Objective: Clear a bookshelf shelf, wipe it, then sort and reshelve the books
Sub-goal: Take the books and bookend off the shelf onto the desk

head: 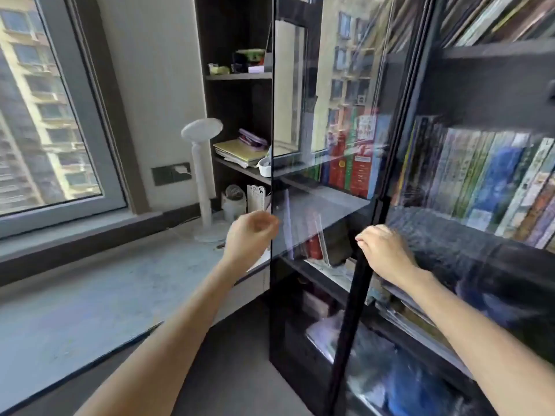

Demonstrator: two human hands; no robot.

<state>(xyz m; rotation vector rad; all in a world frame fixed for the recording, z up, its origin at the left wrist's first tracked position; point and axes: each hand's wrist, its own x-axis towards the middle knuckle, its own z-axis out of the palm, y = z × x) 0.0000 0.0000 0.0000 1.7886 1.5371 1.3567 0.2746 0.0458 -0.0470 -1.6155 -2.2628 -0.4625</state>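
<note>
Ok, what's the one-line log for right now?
stage: shelf not cleared | left hand: grips clear glass door edge | right hand: grips black door frame | colourful upright books: shelved, untouched

a tall dark bookshelf (486,82) is standing with its glass doors (300,130) hanging ajar; upright books (495,175) (blue, green and red spines) are crowding the middle shelf (444,232), some leaning, while a flat stack (405,304) is lying below.
</note>
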